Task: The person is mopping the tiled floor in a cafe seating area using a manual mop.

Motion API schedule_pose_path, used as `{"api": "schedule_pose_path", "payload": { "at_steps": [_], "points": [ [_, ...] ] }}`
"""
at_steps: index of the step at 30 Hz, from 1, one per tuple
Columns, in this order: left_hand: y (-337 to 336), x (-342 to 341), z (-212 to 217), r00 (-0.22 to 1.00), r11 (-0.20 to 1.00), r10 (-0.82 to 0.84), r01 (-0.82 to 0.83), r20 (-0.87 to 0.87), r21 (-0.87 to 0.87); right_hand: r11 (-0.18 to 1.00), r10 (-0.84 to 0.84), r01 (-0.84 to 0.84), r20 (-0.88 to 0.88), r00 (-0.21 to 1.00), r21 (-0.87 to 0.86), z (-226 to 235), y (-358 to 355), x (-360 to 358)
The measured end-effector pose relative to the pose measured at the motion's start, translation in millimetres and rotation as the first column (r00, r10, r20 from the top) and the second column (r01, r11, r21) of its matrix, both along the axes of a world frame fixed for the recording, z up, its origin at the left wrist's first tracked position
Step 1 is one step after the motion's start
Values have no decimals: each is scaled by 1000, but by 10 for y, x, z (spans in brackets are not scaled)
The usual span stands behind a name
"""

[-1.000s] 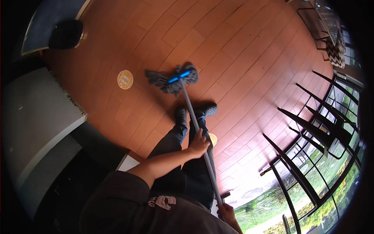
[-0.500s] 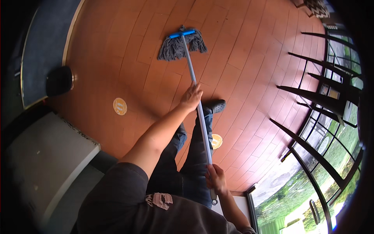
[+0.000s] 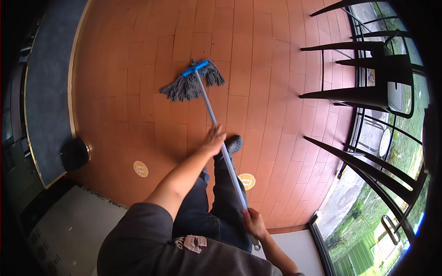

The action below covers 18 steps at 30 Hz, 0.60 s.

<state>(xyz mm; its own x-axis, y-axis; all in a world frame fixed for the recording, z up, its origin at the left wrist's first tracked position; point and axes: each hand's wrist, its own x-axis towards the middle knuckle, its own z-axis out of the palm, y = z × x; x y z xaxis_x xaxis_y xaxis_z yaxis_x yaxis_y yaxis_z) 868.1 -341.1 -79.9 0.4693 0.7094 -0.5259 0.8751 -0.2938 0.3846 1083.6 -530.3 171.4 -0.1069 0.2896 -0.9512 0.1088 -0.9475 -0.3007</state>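
Note:
A mop (image 3: 185,87) with grey yarn strands and a blue clamp lies with its head on the reddish-brown plank floor (image 3: 262,60). Its pale metal handle slants from the head down toward my body. Midway along that handle, my left hand (image 3: 213,140) is wrapped around the shaft with the arm stretched forward. Lower down, close to my right thigh, my right hand (image 3: 254,222) grips the handle near its grey end, where a hanging loop sticks out below the fist. The strands fan out mostly to the left of the clamp.
Dark chairs or stools (image 3: 359,94) stand along the right by glass windows and a door (image 3: 386,230). At left are a dark mat-like panel (image 3: 48,92), a black bin-like object (image 3: 75,154) and a white counter (image 3: 87,230). Round yellow floor stickers (image 3: 141,169) lie near my dark clog (image 3: 235,144).
The mop head has come closer to me and a little left, its clamp tilting more. Both hands stay on the handle, and the left has shifted nearer. My view has turned slightly.

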Motion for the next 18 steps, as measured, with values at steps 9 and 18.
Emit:
{"api": "schedule_pose_path", "payload": {
  "at_steps": [9, 18],
  "points": [
    [1356, -131, -121, 979, 990, 78, -53, -189, 133, 998, -63, 63, -57, 996, -1, -369, 1295, -323],
    [1200, 199, 57, 997, 997, 74, -75, 30, 32, 983, 181, -186, 184, 966, 8, -56, 1301, 155]
  ]
}}
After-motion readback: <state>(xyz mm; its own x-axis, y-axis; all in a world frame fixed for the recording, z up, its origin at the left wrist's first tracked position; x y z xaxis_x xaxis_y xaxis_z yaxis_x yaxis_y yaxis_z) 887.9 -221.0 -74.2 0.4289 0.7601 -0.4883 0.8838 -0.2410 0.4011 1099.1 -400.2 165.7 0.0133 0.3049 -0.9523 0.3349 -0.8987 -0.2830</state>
